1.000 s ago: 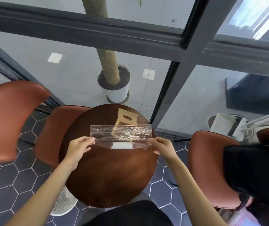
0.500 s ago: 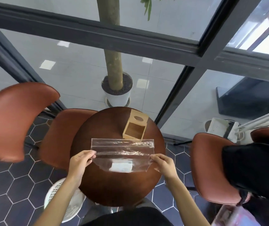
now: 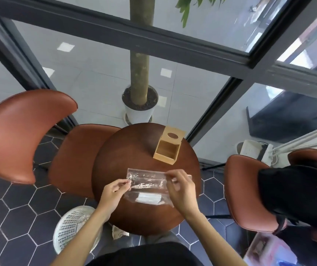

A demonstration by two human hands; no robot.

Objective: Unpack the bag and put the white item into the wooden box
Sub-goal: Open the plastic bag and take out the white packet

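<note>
- Round dark wooden table (image 3: 127, 154) carries the work; the bag sits in its near half, close to the person's edge, with bare tabletop on the far side of the grip up to the box.
- Wooden box (image 3: 168, 148) stands beyond the right-hand grip, near the table's far right rim, well apart from the bag. Its open compartment faces up; a flap with an oval cutout leans at its far end.
- Off the table on the left-hand side: a brown chair (image 3: 25, 131) and a white perforated basket (image 3: 71, 229) on the floor below the left forearm. Another brown chair (image 3: 244, 192) with a black bag (image 3: 297, 192) stands out to the right.
- Clear plastic bag (image 3: 146, 181) is transparent and wrinkled, and spans the gap between the two grips. Its top strip is held up; the lower part sags toward the tabletop.
- White item (image 3: 149, 197) is a flat rectangular piece inside the bag, in the lower part, below and between the two grips.
- Left hand (image 3: 113, 192) pinches the bag's left upper edge between thumb and fingertips, wrist bent, forearm rising from the lower left.
- Right hand (image 3: 180, 189) pinches the bag's top strip toward its right end, fingers curled over the plastic. This hand is motion-blurred, so exact finger placement cannot be told.
</note>
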